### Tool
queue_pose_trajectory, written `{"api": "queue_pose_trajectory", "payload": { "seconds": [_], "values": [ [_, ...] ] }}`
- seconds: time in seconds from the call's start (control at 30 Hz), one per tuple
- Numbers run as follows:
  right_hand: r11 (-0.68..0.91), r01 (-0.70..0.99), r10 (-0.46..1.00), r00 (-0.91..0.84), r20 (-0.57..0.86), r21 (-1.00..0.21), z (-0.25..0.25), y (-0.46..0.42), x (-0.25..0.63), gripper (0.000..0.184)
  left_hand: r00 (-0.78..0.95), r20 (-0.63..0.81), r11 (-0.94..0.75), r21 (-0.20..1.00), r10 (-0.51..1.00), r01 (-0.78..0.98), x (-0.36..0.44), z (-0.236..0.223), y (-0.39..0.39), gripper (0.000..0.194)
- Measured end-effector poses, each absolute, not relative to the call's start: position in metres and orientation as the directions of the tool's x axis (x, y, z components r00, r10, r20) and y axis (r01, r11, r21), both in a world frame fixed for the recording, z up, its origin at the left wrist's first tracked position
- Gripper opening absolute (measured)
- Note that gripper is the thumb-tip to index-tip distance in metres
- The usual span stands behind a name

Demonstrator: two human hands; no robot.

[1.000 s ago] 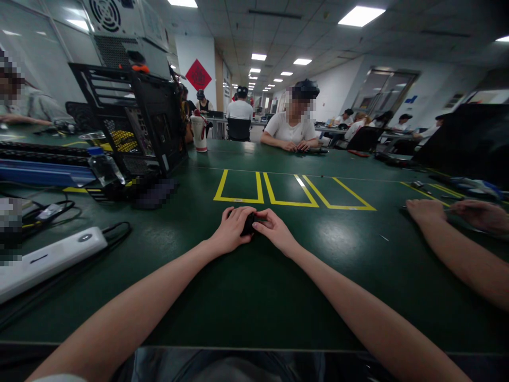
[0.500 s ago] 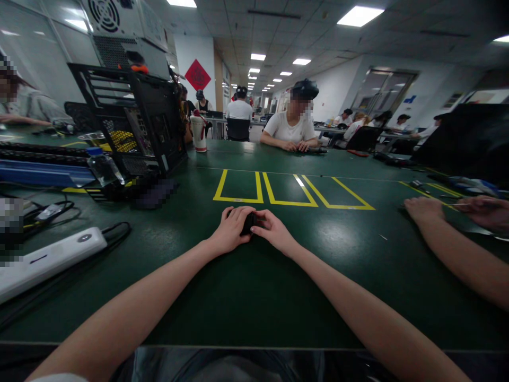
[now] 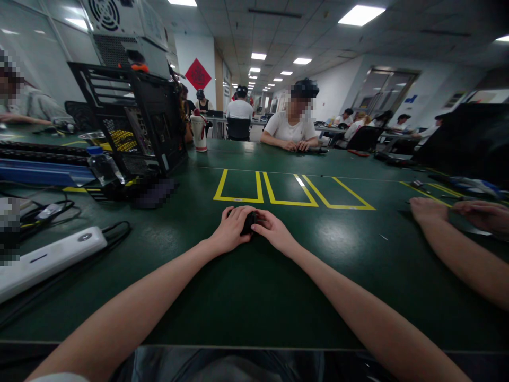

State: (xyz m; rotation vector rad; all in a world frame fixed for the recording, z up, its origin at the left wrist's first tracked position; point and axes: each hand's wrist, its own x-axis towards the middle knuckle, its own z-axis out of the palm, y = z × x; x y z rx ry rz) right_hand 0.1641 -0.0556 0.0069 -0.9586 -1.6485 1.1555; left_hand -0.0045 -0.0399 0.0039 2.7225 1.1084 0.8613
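Observation:
In the head view, a small black object (image 3: 248, 223) sits between my two hands, low over the green table (image 3: 254, 297). Its kind cannot be made out, since fingers cover most of it. My left hand (image 3: 234, 229) is wrapped over its left side and top. From the right, the thumb and fingers of my right hand (image 3: 272, 229) close on its right end. Just beyond my hands, yellow tape outlines (image 3: 290, 202) mark three areas on the tabletop.
To the left stand a black open computer case (image 3: 159, 122), a water bottle (image 3: 104, 165) and a white power strip (image 3: 51, 260) with cables. A paper cup (image 3: 199, 132) is farther back. A co-worker's hands (image 3: 429, 209) work at the right; another person (image 3: 292, 127) sits opposite.
My hands and the black object look almost unchanged. At the right, the co-worker's near hand has shifted slightly to the right.

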Motion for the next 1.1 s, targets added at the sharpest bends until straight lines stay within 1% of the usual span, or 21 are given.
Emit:
{"api": "queue_pose_trajectory", "payload": {
  "seconds": [0.13, 0.23, 0.33, 0.47, 0.57, 0.67, 0.73, 0.9, 1.1],
  "values": [
    [0.285, 0.084, 0.905, -0.351, 0.239, -0.955, 0.0052, -0.0550, 0.1647, 0.036, 0.583, 0.470, -0.738, 0.276, 0.662, 0.616, -0.0041, 0.0037, -0.0396, 0.060],
    [0.293, 0.027, 0.902, -0.340, 0.267, -0.956, 0.0023, -0.0537, 0.1637, 0.033, 0.580, 0.478, -0.739, 0.273, 0.660, 0.616, -0.0034, 0.0033, -0.0398, 0.058],
    [0.269, -0.003, 0.913, -0.316, 0.256, -0.963, -0.0002, -0.0523, 0.1623, 0.027, 0.571, 0.488, -0.736, 0.270, 0.660, 0.621, -0.0028, 0.0024, -0.0396, 0.057],
    [0.290, 0.016, 0.914, -0.302, 0.272, -0.957, -0.0007, -0.0514, 0.1620, 0.026, 0.574, 0.487, -0.739, 0.269, 0.658, 0.618, -0.0029, 0.0018, -0.0389, 0.059],
    [0.297, 0.041, 0.916, -0.293, 0.273, -0.954, 0.0004, -0.0513, 0.1633, 0.033, 0.577, 0.485, -0.741, 0.272, 0.657, 0.615, -0.0030, 0.0018, -0.0386, 0.059],
    [0.272, 0.081, 0.918, -0.320, 0.233, -0.959, 0.0016, -0.0515, 0.1649, 0.038, 0.577, 0.486, -0.741, 0.271, 0.656, 0.615, -0.0031, 0.0022, -0.0389, 0.060],
    [0.268, 0.087, 0.914, -0.338, 0.224, -0.960, 0.0019, -0.0518, 0.1653, 0.036, 0.580, 0.483, -0.742, 0.269, 0.656, 0.614, -0.0033, 0.0028, -0.0394, 0.061],
    [0.280, 0.024, 0.911, -0.322, 0.258, -0.960, 0.0023, -0.0533, 0.1638, 0.031, 0.581, 0.487, -0.745, 0.270, 0.652, 0.610, -0.0036, 0.0035, -0.0404, 0.059],
    [0.316, 0.058, 0.910, -0.300, 0.285, -0.947, 0.0031, -0.0541, 0.1634, 0.024, 0.580, 0.481, -0.741, 0.274, 0.658, 0.613, -0.0034, 0.0026, -0.0391, 0.059]
  ]
}}
